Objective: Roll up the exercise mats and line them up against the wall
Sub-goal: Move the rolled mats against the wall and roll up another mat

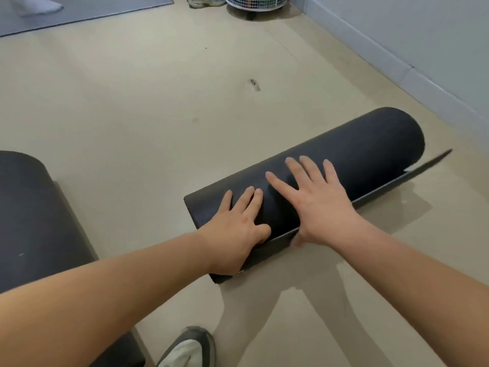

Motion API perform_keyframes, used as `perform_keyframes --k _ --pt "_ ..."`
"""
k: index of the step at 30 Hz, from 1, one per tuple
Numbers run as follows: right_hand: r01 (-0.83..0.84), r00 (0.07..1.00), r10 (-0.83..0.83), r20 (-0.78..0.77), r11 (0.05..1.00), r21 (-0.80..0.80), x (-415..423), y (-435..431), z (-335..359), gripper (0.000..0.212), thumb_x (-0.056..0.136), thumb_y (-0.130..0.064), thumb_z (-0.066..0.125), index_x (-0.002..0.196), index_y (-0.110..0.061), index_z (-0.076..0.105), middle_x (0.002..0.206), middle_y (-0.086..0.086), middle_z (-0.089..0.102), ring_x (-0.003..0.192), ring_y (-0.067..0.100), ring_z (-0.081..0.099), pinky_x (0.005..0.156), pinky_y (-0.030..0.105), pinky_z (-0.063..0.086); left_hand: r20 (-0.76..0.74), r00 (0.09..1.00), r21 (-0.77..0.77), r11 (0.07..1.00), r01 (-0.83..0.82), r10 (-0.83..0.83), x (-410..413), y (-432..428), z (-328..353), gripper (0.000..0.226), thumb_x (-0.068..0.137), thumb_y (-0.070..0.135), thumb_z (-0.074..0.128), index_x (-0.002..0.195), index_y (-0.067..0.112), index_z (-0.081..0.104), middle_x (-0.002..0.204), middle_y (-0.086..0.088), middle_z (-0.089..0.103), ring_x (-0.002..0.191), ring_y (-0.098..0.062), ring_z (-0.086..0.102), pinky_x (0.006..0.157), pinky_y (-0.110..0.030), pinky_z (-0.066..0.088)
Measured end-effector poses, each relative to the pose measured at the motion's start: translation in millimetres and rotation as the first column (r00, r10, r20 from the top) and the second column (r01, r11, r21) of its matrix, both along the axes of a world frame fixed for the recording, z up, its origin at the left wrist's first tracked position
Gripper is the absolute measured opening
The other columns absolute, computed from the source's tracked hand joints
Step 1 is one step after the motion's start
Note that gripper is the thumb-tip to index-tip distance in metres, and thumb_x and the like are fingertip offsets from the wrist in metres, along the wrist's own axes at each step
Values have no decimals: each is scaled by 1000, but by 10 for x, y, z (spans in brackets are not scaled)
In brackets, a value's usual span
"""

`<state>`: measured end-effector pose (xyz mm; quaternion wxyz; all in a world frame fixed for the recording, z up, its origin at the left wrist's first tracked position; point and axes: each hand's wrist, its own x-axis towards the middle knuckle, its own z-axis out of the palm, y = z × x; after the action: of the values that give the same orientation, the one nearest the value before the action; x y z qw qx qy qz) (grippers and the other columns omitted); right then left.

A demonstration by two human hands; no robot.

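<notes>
Currently the left hand (pixel 232 223) and right hand (pixel 315 205) are pressing, fingers straight and gripping nothing, on the rolled mat (pixel 357 144) near the wall (pixel 423 35); easing pressure is probably risking its tail (pixel 428 161) springing open.

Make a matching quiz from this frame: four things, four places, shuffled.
Things:
1. black rolled mat
2. second rolled mat
3. flat grey mat
4. white wire basket

Places:
A. top left, unrolled on the floor
B. top centre, by the wall
C. left edge of view
D. under the left hand and right hand

Pairs: 1-D, 2-C, 3-A, 4-B
</notes>
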<state>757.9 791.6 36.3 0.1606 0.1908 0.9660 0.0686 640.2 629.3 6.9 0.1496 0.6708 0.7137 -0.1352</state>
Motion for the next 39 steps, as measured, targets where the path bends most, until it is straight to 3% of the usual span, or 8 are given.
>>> perform_keyframes --k 3,7,11,15,17,23,27,39 --pt "-30 994 36 99 998 -56 16 114 -38 159 58 -77 84 151 -39 -39 165 12 -36 153 38 -32 126 62 -5 -113 986 -12 993 121 -121 -70 -179 9 30 100 13 53 128 23 49 167 -34 -15 155 -47 -21 122 -71 1" --pt "-4 1000 6 22 996 -91 -13 -33 -214 141 68 -77 75 159 -34 -23 170 15 -12 157 41 -12 126 60 4 -202 968 81 982 170 -151 -369 -292 -33 24 97 12 58 116 25 52 173 -23 -1 159 -43 -6 121 -71 3" --pt "12 998 -14 -63 999 -41 -37 -36 -209 126 51 -90 68 156 -40 20 154 11 30 142 36 30 110 51 32 41 968 92 964 -250 248 -576 -259 15 34 88 38 74 108 33 48 175 0 -6 160 -31 -15 126 -62 -2" --pt "-10 989 6 -151 1000 -25 52 -50 -295 120 38 -90 71 142 -37 43 126 9 49 106 32 46 88 46 40 508 472 90 500 -861 721 -791 -249 110 109 64 68 81 153 28 32 159 -4 32 151 -29 29 120 -52 35" --pt "-12 997 10 -81 1000 -23 9 -101 -218 131 42 -95 65 155 -43 23 129 6 41 110 30 40 93 44 37 516 402 27 454 -890 756 -834 -271 48 117 55 67 81 152 29 28 142 -2 48 134 -31 49 107 -51 49" --pt "11 998 2 69 982 -188 -147 113 185 137 51 -94 69 161 -46 3 152 3 32 140 27 31 112 43 33 344 505 110 501 -859 791 -469 -583 -130 134 65 61 89 161 30 1 127 -4 54 119 -30 55 97 -50 53" --pt "-19 989 44 141 985 -170 -39 32 58 151 53 -77 83 154 -49 -27 169 8 5 155 34 11 125 54 17 324 504 231 449 -863 801 -195 -798 -200 130 59 62 92 158 27 15 124 1 61 112 -27 59 92 -48 53" --pt "157 987 -155 -28 983 91 144 -260 -172 129 73 -76 72 156 -34 -18 154 23 10 145 46 13 112 62 25 431 526 257 459 -850 733 -476 -257 -284 97 78 27 83 153 24 21 138 -5 49 124 -30 51 101 -49 50"
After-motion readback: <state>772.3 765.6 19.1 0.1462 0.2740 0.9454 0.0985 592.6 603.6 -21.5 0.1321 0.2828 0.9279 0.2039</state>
